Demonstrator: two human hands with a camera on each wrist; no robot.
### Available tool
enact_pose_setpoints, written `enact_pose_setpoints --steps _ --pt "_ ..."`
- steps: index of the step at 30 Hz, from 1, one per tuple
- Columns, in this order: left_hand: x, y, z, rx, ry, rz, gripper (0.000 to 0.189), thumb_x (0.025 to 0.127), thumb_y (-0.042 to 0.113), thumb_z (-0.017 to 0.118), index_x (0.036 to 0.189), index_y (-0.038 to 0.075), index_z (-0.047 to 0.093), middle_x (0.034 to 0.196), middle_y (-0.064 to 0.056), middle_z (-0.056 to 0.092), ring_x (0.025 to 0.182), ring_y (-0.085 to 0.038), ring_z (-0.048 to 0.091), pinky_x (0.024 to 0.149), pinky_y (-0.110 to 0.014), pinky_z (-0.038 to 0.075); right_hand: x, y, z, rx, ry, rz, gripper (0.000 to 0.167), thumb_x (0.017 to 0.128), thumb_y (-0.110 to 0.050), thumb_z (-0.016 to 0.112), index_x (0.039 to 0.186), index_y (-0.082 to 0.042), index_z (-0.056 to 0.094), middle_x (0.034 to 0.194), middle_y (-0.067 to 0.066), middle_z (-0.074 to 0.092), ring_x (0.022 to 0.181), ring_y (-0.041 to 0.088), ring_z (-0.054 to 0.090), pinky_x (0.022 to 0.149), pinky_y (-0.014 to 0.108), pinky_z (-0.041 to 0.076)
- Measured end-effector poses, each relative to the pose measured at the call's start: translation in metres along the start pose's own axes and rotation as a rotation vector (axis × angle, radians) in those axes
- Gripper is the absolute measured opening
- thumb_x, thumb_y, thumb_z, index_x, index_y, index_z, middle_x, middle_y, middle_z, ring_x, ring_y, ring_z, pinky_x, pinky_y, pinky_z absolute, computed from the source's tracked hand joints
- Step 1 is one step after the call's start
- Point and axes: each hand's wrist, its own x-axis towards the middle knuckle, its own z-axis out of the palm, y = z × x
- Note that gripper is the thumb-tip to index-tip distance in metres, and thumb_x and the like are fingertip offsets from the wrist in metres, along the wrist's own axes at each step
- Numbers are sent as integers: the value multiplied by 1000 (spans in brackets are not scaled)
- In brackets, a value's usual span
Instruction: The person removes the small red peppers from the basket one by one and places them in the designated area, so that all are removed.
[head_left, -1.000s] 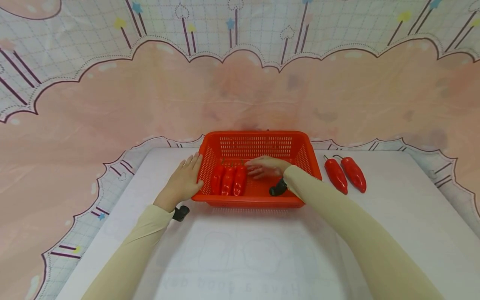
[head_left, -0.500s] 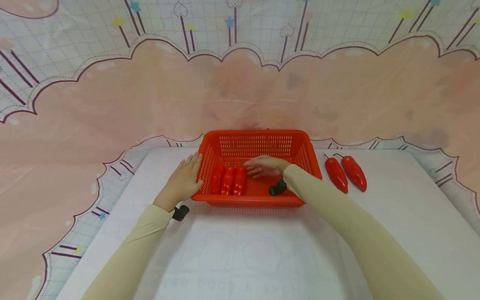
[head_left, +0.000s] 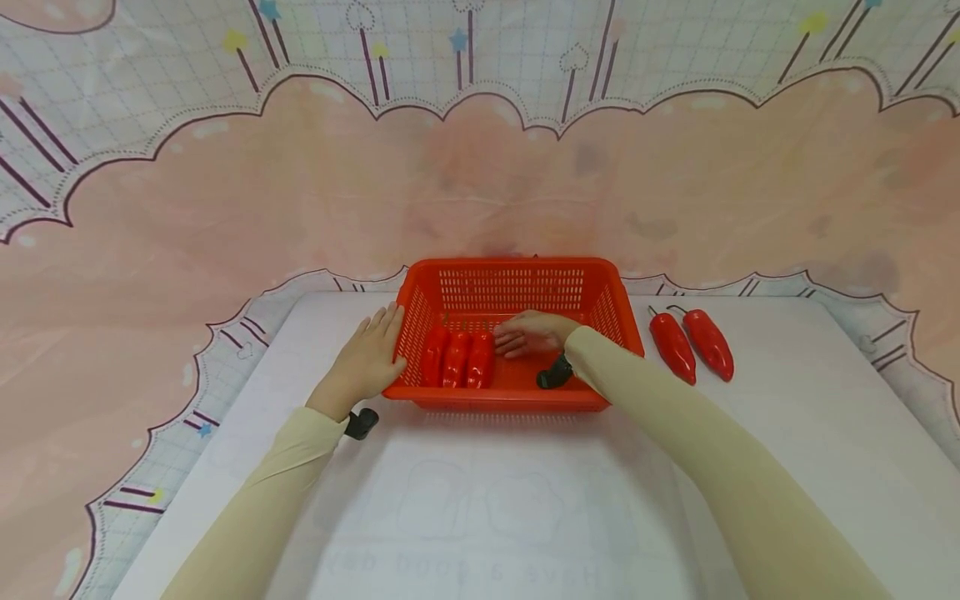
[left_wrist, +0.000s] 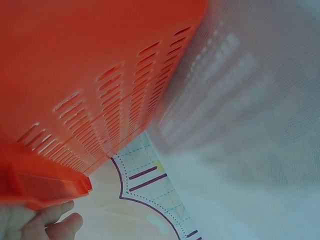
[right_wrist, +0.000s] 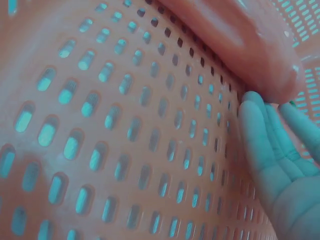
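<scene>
An orange-red perforated plastic basket (head_left: 517, 398) stands on the white table. Three long red peppers (head_left: 481, 360) lie side by side in its left half, stems toward the back. My right hand (head_left: 534, 333) reaches inside with extended fingers, its fingertips right beside the end of the rightmost pepper. In the right wrist view, that red pepper (right_wrist: 245, 40) lies on the slotted floor, the fingertips (right_wrist: 254, 102) close to its end. My left hand (head_left: 367, 358) rests flat against the left rim, fingers straight; some of its fingers (left_wrist: 65, 227) show under the rim in the left wrist view.
Two more red peppers, one (head_left: 672, 346) nearer the basket and one (head_left: 709, 343) beyond it, lie on the table to the right. A patterned cloth (head_left: 525, 192) hangs behind. White table surface (head_left: 495, 500) extends in front of the basket.
My right fingers have straightened and drawn back slightly to the right from the rightmost pepper. The left hand stays at the rim, and the peppers keep nearly the same places.
</scene>
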Motion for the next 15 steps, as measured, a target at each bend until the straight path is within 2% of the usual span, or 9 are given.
enact_pose_setpoints --steps 3,10,15 --pt "0 0 0 1 2 -2 76 86 23 48 147 -7 14 155 -25 16 142 -42 19 117 -53 15 0 -1 1 23 7 31 45 100 -17 40 138 7 39 143 26 41 130 37 44 109 44 37" --pt "1 -1 1 9 -1 -6 76 86 23 48 147 -7 14 155 -25 16 142 -43 20 117 -54 15 4 -1 3 -47 -13 69 47 100 -21 42 139 5 38 142 23 41 123 30 49 108 43 39" --pt "2 -1 2 6 2 -4 77 86 23 48 147 -7 14 155 -25 16 142 -43 20 117 -54 15 5 0 4 -52 -13 72 42 100 -21 42 134 4 41 126 16 50 108 23 53 105 42 42"
